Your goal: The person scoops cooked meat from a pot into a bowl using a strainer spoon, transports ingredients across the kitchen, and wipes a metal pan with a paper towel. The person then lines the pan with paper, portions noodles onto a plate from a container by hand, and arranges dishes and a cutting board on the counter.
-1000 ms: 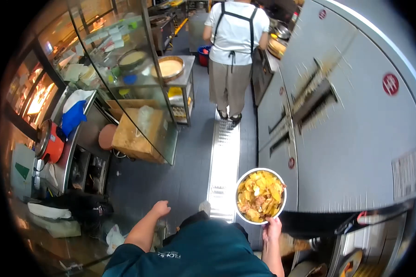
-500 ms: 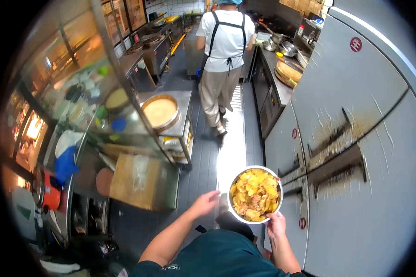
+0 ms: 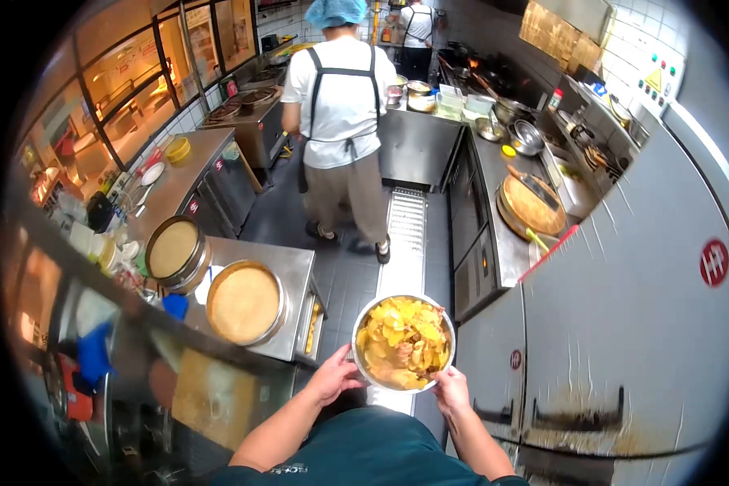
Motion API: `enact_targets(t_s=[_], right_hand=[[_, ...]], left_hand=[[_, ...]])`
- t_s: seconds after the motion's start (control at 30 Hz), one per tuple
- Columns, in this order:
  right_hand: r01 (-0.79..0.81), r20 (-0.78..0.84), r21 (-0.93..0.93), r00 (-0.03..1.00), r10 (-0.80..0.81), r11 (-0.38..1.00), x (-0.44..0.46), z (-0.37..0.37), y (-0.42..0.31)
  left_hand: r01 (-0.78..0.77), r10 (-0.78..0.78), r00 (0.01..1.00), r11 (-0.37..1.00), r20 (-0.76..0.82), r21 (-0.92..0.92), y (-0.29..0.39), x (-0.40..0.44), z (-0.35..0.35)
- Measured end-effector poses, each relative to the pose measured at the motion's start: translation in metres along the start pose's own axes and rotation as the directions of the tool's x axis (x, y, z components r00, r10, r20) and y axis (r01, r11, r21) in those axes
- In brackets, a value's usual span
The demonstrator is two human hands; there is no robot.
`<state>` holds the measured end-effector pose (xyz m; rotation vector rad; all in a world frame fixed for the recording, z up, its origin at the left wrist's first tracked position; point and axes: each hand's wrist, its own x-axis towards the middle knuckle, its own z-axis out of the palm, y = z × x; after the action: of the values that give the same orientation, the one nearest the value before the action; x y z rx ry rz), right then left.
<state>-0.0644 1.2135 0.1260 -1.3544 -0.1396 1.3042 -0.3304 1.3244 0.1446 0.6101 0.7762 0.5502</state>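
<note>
A round metal bowl (image 3: 363,373) is held in front of my body, between both hands. It is heaped with food (image 3: 405,340), yellow slices mixed with brownish pieces that look like meat. My left hand (image 3: 337,378) grips the bowl's left side, its fingers partly tucked under the wall. On the lower right, my right hand (image 3: 452,390) holds the rim with the thumb over the edge and the other fingers beneath, mostly hidden.
A person in a white shirt and apron (image 3: 344,105) walks ahead; another person (image 3: 417,28) stands at the back. Grey fridges (image 3: 616,324) line the right side. At left, a steel table (image 3: 292,271) carries round steamers (image 3: 245,301). A chopping board (image 3: 530,206) with a cleaver lies on the right counter.
My left hand, apart from the bowl before, has come to its left side and holds it. I have moved forward along the aisle. The person ahead has shifted left in view.
</note>
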Motion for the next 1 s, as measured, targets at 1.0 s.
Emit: enact_targets(t_s=[1.0], right_hand=[[0.014, 0.119, -0.265, 0.993, 0.019, 0.964, 0.7, 0.232, -0.368]], left_hand=[[-0.111, 0.1, 0.938, 0.994, -0.331, -0.016, 0.389, 0.67, 0.01]])
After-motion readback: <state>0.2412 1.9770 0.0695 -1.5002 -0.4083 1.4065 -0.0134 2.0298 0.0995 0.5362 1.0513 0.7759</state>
